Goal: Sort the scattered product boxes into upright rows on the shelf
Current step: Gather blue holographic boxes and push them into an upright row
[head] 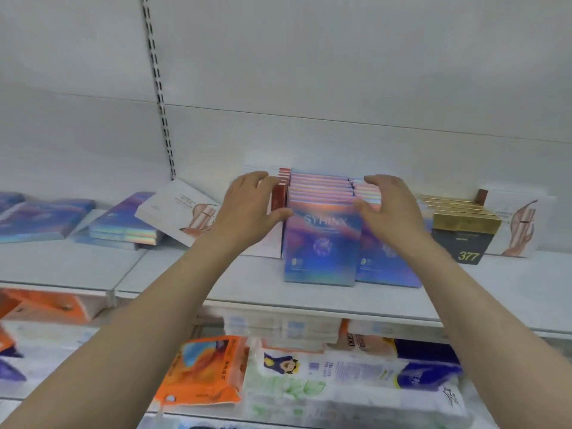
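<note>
A row of blue-and-pink iridescent boxes (pixel 322 243) stands upright in the middle of the white shelf (pixel 198 274). A second like row (pixel 387 264) stands just to its right. My left hand (pixel 250 209) is at the row's left side, thumb touching the front box's upper left corner. My right hand (pixel 387 209) hovers over the right side with spread, slightly bent fingers. Neither hand grips a box. Red-edged boxes (pixel 280 193) stand behind my left hand. More iridescent boxes (pixel 123 224) lie flat in a stack at the left.
A white box (pixel 176 209) leans at the left near the upright rail (pixel 161 97). Black-and-gold boxes (pixel 464 230) and another white box (pixel 520 224) stand at the right. More blue boxes (pixel 34 218) lie flat far left. Tissue packs (pixel 204 370) fill the lower shelf.
</note>
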